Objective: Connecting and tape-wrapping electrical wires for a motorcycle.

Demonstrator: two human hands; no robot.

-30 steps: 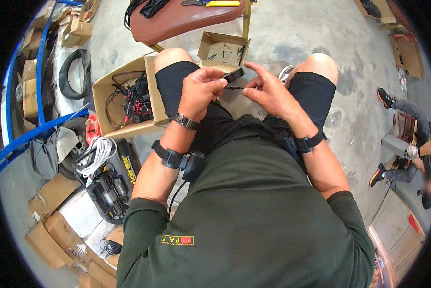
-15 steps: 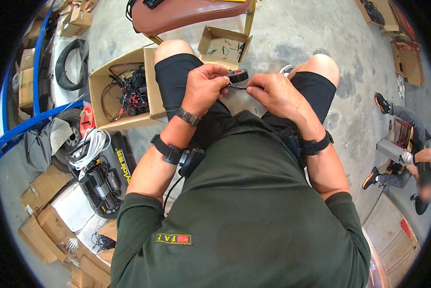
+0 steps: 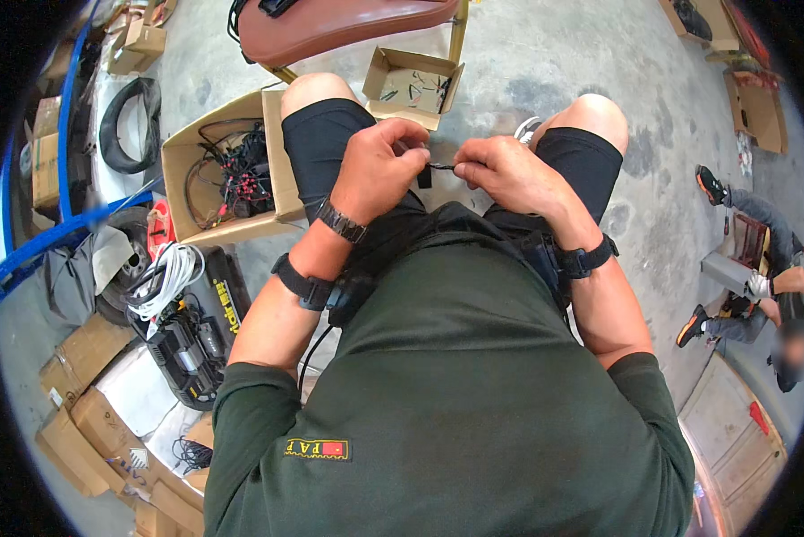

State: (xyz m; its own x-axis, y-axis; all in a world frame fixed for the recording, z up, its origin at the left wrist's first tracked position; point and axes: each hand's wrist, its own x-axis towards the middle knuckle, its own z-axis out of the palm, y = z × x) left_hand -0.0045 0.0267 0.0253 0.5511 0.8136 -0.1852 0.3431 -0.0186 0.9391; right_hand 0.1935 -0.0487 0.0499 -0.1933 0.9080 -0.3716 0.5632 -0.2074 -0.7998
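One wire (image 3: 442, 166) is stretching between the left hand (image 3: 377, 172) and right hand (image 3: 511, 174) — two hands, both pinching it — while one big box (image 3: 274, 157) and one small box (image 3: 402, 113) are sitting nearby.

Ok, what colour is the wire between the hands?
The wire looks black, best seen in the head view.

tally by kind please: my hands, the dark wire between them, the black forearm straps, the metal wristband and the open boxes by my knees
Hands (left hand, right hand): 2
Dark wire: 1
Black straps (left strap, right strap): 2
Metal wristband: 1
Open boxes (large box, small box): 2
Total: 8
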